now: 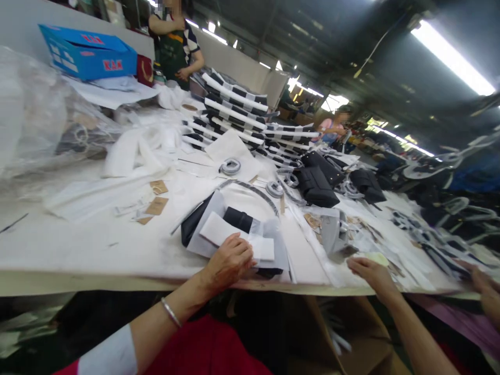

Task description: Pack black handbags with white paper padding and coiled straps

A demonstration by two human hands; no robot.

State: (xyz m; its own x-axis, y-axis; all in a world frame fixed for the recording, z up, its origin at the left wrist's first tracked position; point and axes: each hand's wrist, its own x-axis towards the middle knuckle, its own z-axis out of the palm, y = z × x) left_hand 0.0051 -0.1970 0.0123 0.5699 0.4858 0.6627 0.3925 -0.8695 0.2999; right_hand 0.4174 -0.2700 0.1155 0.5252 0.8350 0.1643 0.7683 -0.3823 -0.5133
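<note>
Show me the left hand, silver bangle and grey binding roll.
left hand (pixel 228 262): head view, on its back.
silver bangle (pixel 171 312): head view, on its band.
grey binding roll (pixel 230 166): head view, on its top.

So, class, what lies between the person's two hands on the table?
Head view: left hand and right hand flank a black fabric piece and white paper sheet.

A crowded bag-making workshop in a factory hall: a long white-covered work table (pixel 97 229) is heaped with black padded bag pieces (pixel 316 185), black-and-white striped panels (pixel 230 109) and rolls of binding tape (pixel 230 166). A blue carton (pixel 88 52) sits near its far end, a co-worker in a green apron (pixel 172 52) stands beyond, and fluorescent tubes (pixel 451 57) light the dark roof.
</note>
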